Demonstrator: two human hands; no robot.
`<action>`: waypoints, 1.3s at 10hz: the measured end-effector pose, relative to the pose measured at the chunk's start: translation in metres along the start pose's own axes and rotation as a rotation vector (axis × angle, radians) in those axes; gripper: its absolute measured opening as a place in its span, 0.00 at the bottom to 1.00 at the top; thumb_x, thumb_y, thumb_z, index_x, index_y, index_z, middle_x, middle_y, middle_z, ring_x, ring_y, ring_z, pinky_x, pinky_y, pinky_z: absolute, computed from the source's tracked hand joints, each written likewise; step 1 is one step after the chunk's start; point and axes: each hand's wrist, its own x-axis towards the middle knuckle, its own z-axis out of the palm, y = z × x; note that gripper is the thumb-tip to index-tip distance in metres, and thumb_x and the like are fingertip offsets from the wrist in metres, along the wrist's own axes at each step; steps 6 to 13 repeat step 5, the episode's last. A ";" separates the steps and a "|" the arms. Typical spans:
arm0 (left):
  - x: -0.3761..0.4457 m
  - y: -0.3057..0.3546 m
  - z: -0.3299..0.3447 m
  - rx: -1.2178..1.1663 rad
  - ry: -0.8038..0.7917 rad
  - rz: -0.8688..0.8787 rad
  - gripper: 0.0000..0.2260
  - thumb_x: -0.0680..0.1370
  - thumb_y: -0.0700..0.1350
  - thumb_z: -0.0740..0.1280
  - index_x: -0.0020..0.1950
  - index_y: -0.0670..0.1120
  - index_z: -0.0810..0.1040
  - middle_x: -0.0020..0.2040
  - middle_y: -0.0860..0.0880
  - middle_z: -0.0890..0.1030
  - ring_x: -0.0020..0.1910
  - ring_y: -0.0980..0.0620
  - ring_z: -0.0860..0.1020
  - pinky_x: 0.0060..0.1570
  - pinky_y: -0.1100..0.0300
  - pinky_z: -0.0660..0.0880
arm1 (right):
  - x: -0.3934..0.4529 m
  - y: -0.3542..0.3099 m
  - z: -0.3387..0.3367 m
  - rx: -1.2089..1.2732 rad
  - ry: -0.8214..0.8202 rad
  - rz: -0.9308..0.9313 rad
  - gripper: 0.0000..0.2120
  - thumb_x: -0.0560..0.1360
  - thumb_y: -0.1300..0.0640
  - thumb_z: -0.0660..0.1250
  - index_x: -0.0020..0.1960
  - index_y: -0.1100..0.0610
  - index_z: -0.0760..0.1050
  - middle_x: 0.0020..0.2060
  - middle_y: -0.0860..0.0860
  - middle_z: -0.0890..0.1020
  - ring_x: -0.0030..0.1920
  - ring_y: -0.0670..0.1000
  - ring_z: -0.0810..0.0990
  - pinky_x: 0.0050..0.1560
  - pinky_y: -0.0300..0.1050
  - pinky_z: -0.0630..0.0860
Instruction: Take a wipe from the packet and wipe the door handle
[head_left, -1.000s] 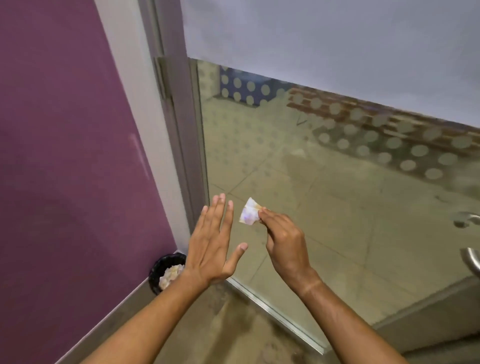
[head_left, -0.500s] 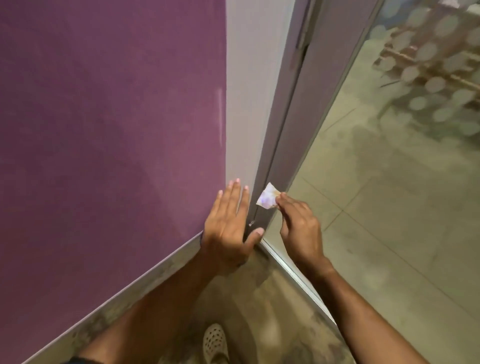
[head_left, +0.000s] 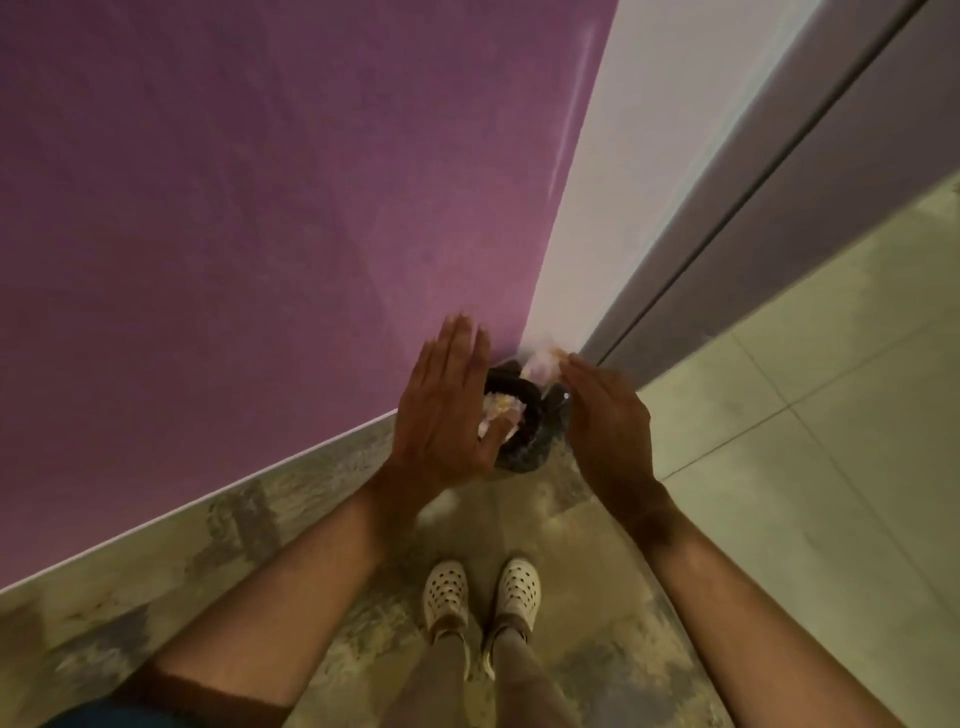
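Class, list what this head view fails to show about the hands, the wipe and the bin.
- Bin: the left hand covers part of its rim and contents.
- Wipe: motion-blurred at the right hand fingertips; the grip is unclear.
- Door handle and packet: outside the frame.

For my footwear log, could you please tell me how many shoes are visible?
2: the left shoe and the right shoe stand side by side on the floor, low in the centre. None seems hidden.
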 end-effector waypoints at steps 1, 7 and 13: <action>-0.011 -0.021 0.018 0.014 -0.059 -0.080 0.38 0.80 0.59 0.59 0.80 0.35 0.54 0.80 0.35 0.51 0.80 0.39 0.48 0.78 0.43 0.51 | 0.008 0.015 0.042 0.052 -0.101 -0.020 0.19 0.79 0.56 0.56 0.60 0.63 0.79 0.57 0.61 0.82 0.55 0.62 0.81 0.55 0.55 0.79; -0.011 -0.039 0.025 -0.013 -0.131 -0.165 0.39 0.81 0.65 0.48 0.80 0.34 0.53 0.79 0.34 0.53 0.80 0.37 0.48 0.77 0.39 0.54 | 0.044 0.035 0.093 0.040 -0.143 -0.076 0.15 0.77 0.66 0.64 0.63 0.64 0.77 0.61 0.62 0.79 0.58 0.63 0.80 0.58 0.53 0.77; -0.011 -0.039 0.025 -0.013 -0.131 -0.165 0.39 0.81 0.65 0.48 0.80 0.34 0.53 0.79 0.34 0.53 0.80 0.37 0.48 0.77 0.39 0.54 | 0.044 0.035 0.093 0.040 -0.143 -0.076 0.15 0.77 0.66 0.64 0.63 0.64 0.77 0.61 0.62 0.79 0.58 0.63 0.80 0.58 0.53 0.77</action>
